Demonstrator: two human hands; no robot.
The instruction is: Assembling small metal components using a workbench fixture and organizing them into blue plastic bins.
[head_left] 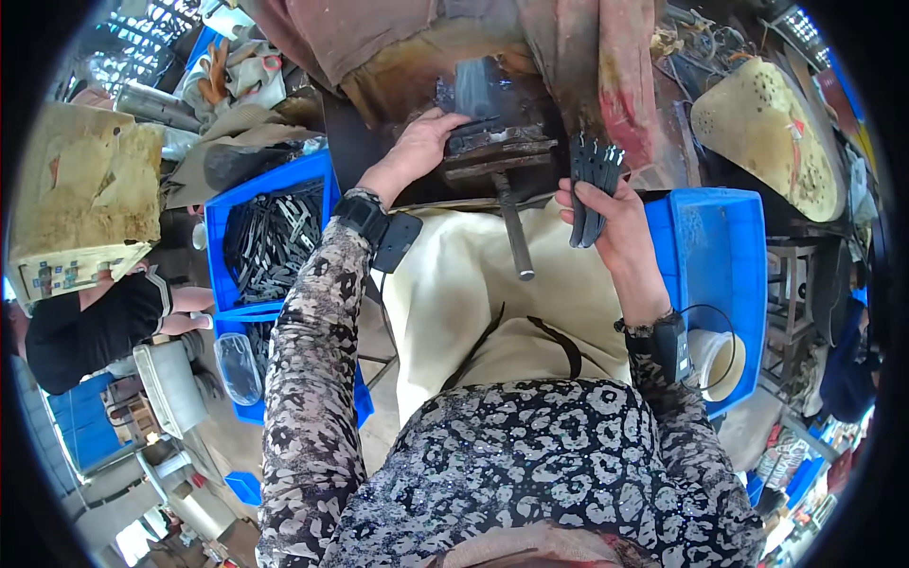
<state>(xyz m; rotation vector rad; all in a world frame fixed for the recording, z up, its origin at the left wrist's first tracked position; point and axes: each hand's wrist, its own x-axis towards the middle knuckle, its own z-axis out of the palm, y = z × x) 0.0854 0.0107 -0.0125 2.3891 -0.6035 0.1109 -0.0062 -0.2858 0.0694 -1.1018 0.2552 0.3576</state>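
Observation:
My left hand (417, 151) reaches in from the left with its fingers pinched on a thin dark strip (476, 124). That strip lies just above a dark metal rest (502, 151) on a machine, below a pale blurred patch that looks like spray or a wheel (472, 87). Held upright in my right hand (615, 213) is a fanned bundle of several flat black strips (595, 175) with shiny metal tips at their upper ends. A metal bar handle (513, 227) sticks out from the rest toward me, between the two hands.
At left, a blue bin (216, 227) holds a heap of similar dark strips (275, 237). A blue tub (748, 246) on the right contains a white bucket (717, 364). Stained cloth (398, 43) drapes over the machine. A pale cloth (436, 284) covers my lap. Another person (99, 327) is at far left.

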